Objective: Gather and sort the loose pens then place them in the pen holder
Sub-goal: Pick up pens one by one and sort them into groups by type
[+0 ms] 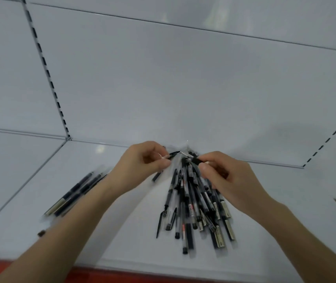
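Observation:
A heap of several black and clear pens [195, 203] lies on the white shelf [122, 221], fanning toward me. My left hand [142, 162] pinches one clear pen with a black tip [171, 155] at the heap's far end. My right hand [230, 178] rests over the heap's right side, its thumb and fingers pinching a black pen end [194, 160]. A smaller row of several pens [77, 193] lies to the left, partly behind my left forearm. No pen holder is in view.
The white back panel [163, 88] rises right behind the heap, with slotted uprights at left [46, 70] and right [330, 137]. A red strip [102, 272] runs along the shelf's front edge. One small dark piece [41, 233] lies near the left forearm.

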The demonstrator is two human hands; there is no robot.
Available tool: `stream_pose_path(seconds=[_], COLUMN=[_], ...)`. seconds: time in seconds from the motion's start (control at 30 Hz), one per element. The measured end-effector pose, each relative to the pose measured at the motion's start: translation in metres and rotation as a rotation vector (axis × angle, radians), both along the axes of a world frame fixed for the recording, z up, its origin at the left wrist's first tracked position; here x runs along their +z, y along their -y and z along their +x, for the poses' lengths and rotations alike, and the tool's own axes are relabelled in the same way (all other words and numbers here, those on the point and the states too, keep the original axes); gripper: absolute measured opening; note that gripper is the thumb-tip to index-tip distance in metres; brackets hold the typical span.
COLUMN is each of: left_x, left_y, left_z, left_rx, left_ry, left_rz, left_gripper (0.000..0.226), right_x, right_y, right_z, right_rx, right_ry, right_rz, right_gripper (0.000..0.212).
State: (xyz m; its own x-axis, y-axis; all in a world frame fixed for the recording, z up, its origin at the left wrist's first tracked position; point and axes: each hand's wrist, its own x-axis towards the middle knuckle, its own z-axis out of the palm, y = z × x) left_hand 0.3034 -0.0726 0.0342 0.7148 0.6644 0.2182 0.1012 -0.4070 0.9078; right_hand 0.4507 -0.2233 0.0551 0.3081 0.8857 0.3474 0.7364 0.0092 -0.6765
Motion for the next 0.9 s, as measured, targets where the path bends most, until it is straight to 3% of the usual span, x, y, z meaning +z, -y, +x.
stream_pose_path(seconds=[0.27, 0.47, 0.67, 0.8, 0.9], left_x=[0.014, 0.015, 0.013, 0.008, 0.003], left_y=[0.018, 0.019, 0.028, 0.036, 0.043], left_z=[-0.025, -0.031, -0.028, -0.025, -0.021], left_rx=[0.042, 0.058, -0.044, 0.039, 0.158], left_ry=[0.114, 0.088, -0.001, 0.219, 0.368], left_rz=[-0.036, -0.04, 0.124, -0.162, -0.339], left_gripper=[0.02, 0.02, 0.025, 0.021, 0.012], right_x=[0.003, 0.006, 0.002, -0.001, -0.006], right_y=[-0.009, -0.008, -0.007, -0.004, -0.006], right_z=[-0.01, -0.01, -0.019, -0.027, -0.033], right_rx=[0.078, 0.087, 0.141, 0.118, 0.097], right_ry=[0.218, 0.225, 0.14, -0.074, -0.119], right_rz=[0.001, -0.026, -0.09, -0.102, -0.12], right_gripper=[0.023, 0.025, 0.012, 0.012, 0.014])
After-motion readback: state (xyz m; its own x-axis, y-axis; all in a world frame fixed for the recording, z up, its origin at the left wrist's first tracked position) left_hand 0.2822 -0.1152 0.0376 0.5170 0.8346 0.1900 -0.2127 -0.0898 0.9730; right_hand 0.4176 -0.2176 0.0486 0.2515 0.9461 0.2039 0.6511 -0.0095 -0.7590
